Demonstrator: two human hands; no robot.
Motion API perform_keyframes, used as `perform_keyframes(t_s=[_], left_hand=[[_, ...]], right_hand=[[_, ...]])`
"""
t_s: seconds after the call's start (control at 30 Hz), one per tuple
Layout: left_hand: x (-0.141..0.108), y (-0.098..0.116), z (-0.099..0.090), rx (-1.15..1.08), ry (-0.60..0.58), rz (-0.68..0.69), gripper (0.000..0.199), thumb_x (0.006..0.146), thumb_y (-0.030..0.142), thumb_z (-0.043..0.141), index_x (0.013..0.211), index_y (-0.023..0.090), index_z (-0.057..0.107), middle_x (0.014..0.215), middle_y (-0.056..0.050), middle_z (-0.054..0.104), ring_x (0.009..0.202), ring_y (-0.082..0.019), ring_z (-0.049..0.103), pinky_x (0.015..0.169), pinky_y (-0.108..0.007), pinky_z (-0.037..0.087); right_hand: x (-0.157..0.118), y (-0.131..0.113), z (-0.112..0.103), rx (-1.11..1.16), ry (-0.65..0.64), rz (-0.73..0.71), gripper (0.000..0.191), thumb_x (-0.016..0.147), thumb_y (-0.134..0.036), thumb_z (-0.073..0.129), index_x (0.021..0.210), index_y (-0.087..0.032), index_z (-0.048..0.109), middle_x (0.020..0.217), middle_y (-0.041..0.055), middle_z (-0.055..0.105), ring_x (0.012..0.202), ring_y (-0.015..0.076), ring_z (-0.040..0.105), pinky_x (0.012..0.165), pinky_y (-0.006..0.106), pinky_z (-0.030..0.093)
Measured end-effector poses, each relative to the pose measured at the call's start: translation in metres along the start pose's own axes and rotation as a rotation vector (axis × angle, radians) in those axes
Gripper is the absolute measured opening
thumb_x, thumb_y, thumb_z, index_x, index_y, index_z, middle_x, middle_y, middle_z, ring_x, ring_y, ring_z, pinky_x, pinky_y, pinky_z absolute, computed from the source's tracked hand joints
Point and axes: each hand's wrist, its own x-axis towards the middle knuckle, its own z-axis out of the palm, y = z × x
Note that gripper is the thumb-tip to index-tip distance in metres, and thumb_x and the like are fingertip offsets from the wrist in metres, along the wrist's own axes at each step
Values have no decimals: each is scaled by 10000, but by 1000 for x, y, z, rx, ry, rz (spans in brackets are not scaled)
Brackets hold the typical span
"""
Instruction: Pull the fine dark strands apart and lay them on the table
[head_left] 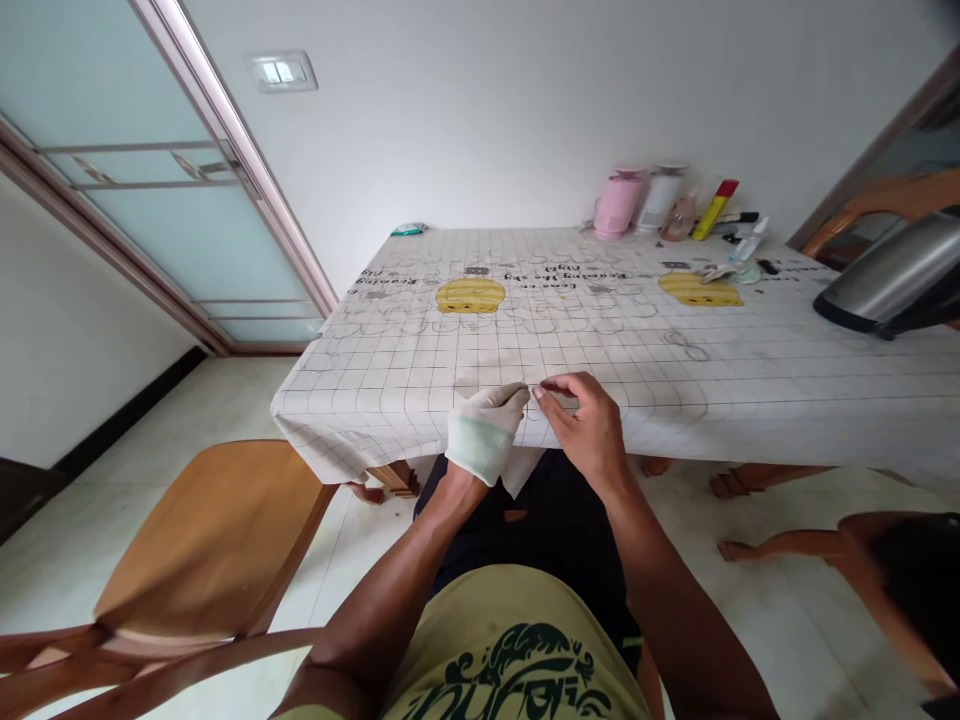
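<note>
My left hand [489,428] wears a white glove with a pale green cuff. Its fingers are pinched together near the front edge of the table, and anything between them is too small to make out. Bare, my right hand [586,418] is just to the right, thumb and index fingertips close together and nearly touching the gloved fingertips. What the right fingertips hold, if anything, is hidden or too small to see. Both hands are over the near edge of the checked tablecloth [420,365].
A pink container [619,205], a white container [661,198], a bottle [681,218] and a yellow-red box [716,210] stand at the back right. A metal kettle [892,270] lies at the right. A wooden chair [217,540] is at the left.
</note>
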Motion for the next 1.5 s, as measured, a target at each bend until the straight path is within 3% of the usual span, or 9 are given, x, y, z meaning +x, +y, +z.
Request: perform_keyframes(t_s=[0.1, 0.27, 0.37, 0.47, 0.67, 1.0, 1.3, 1.5], left_hand=[[-2, -1, -2, 11, -10, 19, 158, 890, 370, 686, 879, 301, 828, 834, 1, 764, 789, -175, 698, 785, -269, 537], [-1, 0, -1, 2, -29, -25, 162, 887, 344, 683, 928, 295, 832, 868, 9, 772, 793, -163, 702, 772, -250, 538], [1, -1, 0, -30, -2, -72, 264, 883, 322, 691, 1120, 312, 809, 921, 12, 776, 788, -156, 705, 777, -252, 541], [2, -7, 1, 53, 23, 12, 372, 895, 286, 678, 1251, 350, 765, 897, 13, 765, 787, -164, 699, 824, -274, 541], [-2, -18, 2, 174, 48, 154, 386, 889, 198, 663, 1221, 350, 788, 1024, -17, 770, 964, -205, 718, 954, -306, 528], [-14, -3, -1, 439, -34, 278, 454, 945, 151, 576, 1343, 308, 725, 1166, -18, 777, 1086, -182, 708, 1019, -273, 521], [-16, -7, -3, 421, -77, 238, 448, 927, 177, 589, 1338, 288, 730, 1242, -44, 763, 1184, -219, 686, 1071, -313, 499], [-22, -6, 1, 295, -65, 146, 439, 824, 147, 692, 1202, 344, 800, 1017, -30, 800, 1135, -265, 699, 943, -295, 522]], right_hand=[[2, 3, 5, -124, 85, -66, 132, 959, -404, 676, 964, -275, 703, 1000, 91, 722, 1044, 306, 642, 938, 489, 526], [1, 5, 7, 17, -35, -33, 137, 992, -360, 613, 950, -296, 727, 956, 55, 746, 932, 267, 690, 823, 419, 561], [0, 3, 10, 69, -16, 1, 181, 1010, -363, 573, 990, -293, 739, 985, 55, 756, 922, 260, 705, 802, 407, 575], [-1, 3, 12, 54, 2, -6, 192, 1017, -371, 562, 1014, -293, 739, 994, 63, 750, 935, 262, 702, 832, 415, 577], [-3, 9, 10, 37, 14, -66, 203, 1036, -327, 543, 1035, -286, 741, 934, 59, 737, 902, 250, 679, 842, 410, 557], [0, 18, 6, -143, 93, -359, 195, 1041, -162, 533, 1024, -233, 713, 851, 60, 697, 825, 218, 622, 794, 386, 512], [2, 21, 3, -254, 33, -498, 213, 1029, -80, 491, 996, -203, 662, 753, 43, 596, 780, 216, 567, 777, 386, 489], [10, 23, -6, -328, -88, -568, 284, 1024, -61, 454, 845, -207, 620, 701, 36, 519, 758, 217, 512, 771, 376, 472]])
